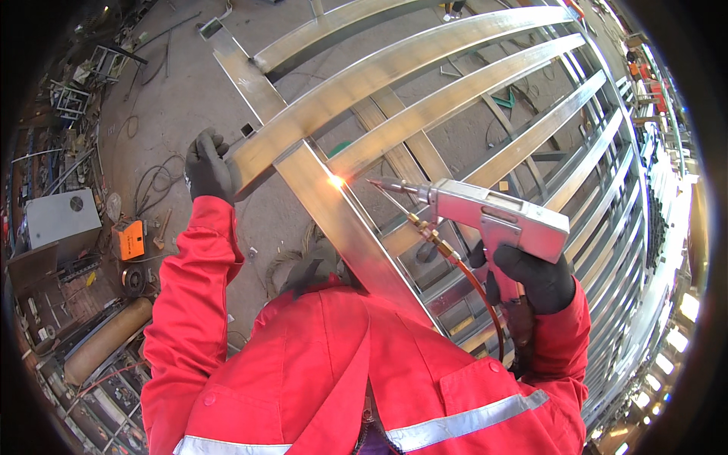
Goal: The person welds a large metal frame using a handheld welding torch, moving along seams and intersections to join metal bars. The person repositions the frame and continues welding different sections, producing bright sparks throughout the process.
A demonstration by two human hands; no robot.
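My right hand [542,280], in a dark glove, is wrapped round the grip of a silver handheld welding gun [523,216]. The gun's pointed nozzle is aimed left, a thin wire running beside it. A bright glowing spot [336,182] shines on the edge of a wide metal tube [326,193], near where a crossing tube [387,148] meets it. My left hand [208,167], gloved too, is closed at the near left end of a long square metal tube [303,117]; part of its grip is hidden.
A large frame of parallel metal tubes [561,136] spreads to the right. An orange box [129,240], a grey cabinet [64,218] and a brown roll [108,341] stand at the left. Cables [155,182] lie on the concrete floor. A brown hose [481,292] hangs from the gun.
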